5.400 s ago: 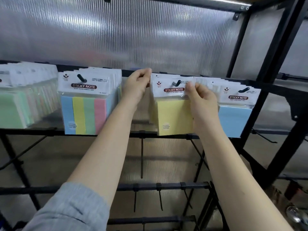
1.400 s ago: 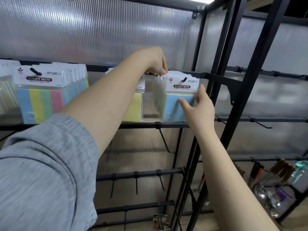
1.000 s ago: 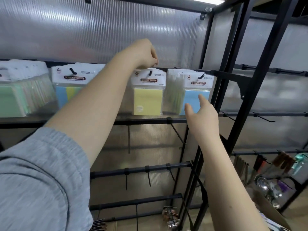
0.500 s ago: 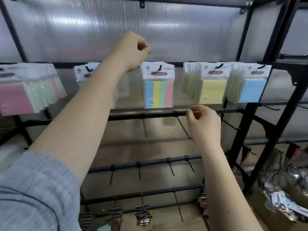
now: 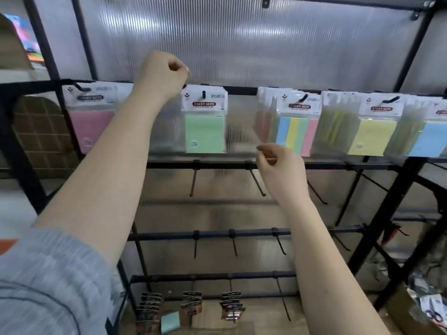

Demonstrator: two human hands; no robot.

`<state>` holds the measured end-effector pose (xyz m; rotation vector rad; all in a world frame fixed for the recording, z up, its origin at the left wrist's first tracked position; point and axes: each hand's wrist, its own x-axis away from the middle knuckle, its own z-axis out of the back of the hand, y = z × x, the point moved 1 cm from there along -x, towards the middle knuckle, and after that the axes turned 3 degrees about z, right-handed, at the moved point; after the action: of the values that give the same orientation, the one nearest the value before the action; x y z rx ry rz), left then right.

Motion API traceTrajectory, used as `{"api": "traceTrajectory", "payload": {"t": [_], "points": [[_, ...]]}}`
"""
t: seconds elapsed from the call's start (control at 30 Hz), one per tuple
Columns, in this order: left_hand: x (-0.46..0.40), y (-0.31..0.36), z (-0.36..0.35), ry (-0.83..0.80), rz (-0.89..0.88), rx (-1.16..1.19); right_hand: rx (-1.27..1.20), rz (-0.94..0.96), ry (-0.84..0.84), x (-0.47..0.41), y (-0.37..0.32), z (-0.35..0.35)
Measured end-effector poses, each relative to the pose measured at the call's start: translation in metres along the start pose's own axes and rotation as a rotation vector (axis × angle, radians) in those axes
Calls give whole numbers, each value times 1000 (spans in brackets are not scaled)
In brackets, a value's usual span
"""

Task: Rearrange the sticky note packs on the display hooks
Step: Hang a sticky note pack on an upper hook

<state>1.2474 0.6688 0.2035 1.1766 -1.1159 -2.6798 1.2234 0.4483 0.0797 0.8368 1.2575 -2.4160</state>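
A black metal display rack (image 5: 377, 228) stands in front of a ribbed translucent panel (image 5: 242, 42), seen from a person's head height with both bare forearms raised. Five groups of sticky note packs hang in a row from hooks on the top rail, each with a white header card; the words "STICKY NOTE" read clearly on the green pack and blurrily on the others. From left to right they are a pink pack (image 5: 93, 126), a green pack (image 5: 205, 132), a four-colour striped pack (image 5: 298, 135) in blue, yellow, green and pink, a yellow pack (image 5: 373, 136), and a blue pack (image 5: 430, 139) cut off by the right edge. More packs hang behind the front ones of the right-hand groups, too blurred to count. The left hand (image 5: 160, 76) is raised just left of the green pack's hook (image 5: 204, 95), its fingers curled with thumb meeting fingertips; nothing is visibly held. The right hand (image 5: 280, 165) hangs lower, below the gap between the green and striped packs, its fingers also loosely curled and pinched on nothing visible. Three lower rails carry bare hooks (image 5: 194, 178). At the bottom, three rows of small dark packets (image 5: 191, 303) hang, their labels unreadable
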Motion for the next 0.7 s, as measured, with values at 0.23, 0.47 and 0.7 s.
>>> {"api": "traceTrajectory", "payload": {"t": [0.23,0.47,0.7], "points": [[-21,-40,-2,-105,115,61,-132,44,6,-40,-12,-38],[-54,-62,-19,-176,116,85,-294,26,-52,-81,-21,-65],[-67,-82,-36,-219,93,119,-580,-87,-71,-86,-23,-80]]}}
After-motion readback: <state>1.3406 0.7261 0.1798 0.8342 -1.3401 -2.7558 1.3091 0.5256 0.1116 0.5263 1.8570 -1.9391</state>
